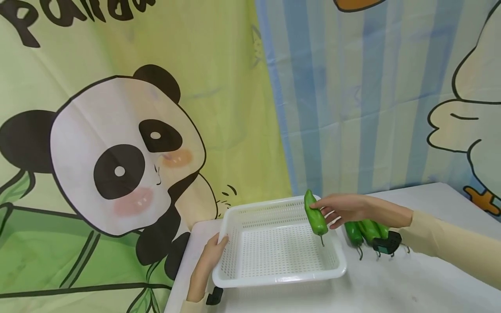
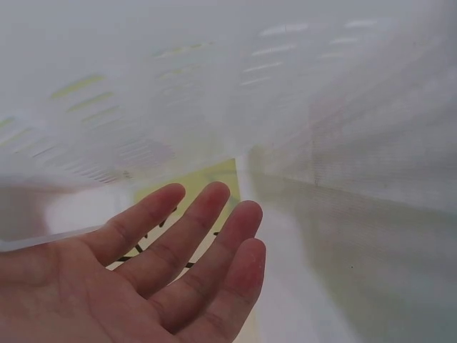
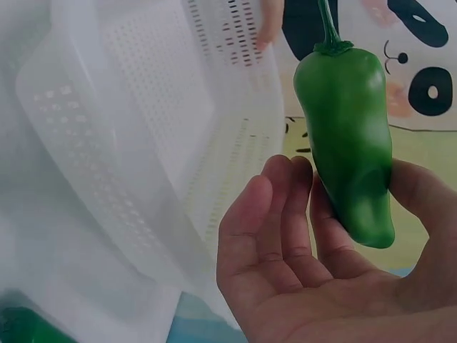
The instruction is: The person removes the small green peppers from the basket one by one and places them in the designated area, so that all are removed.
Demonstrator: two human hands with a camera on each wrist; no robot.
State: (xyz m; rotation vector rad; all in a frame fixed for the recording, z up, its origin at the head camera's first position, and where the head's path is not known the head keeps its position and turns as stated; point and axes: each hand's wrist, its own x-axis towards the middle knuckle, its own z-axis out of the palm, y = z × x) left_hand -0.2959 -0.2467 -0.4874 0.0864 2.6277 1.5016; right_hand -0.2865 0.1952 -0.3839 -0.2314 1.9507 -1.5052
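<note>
My right hand pinches a green pepper between thumb and fingers, above the right side of a white plastic basket. In the head view its stem points down. The right wrist view shows the same pepper near its tip in the fingers, while the other fingers curl loosely beside it. At the basket's left side, my left hand holds the rim, thumb over the edge. The left wrist view has the four fingers of this hand extended along the outside of the basket wall, below the rim.
Several more green peppers lie on the white table to the right of the basket, partly behind my right wrist and its black wrist device. A printed curtain with a panda hangs right behind the table.
</note>
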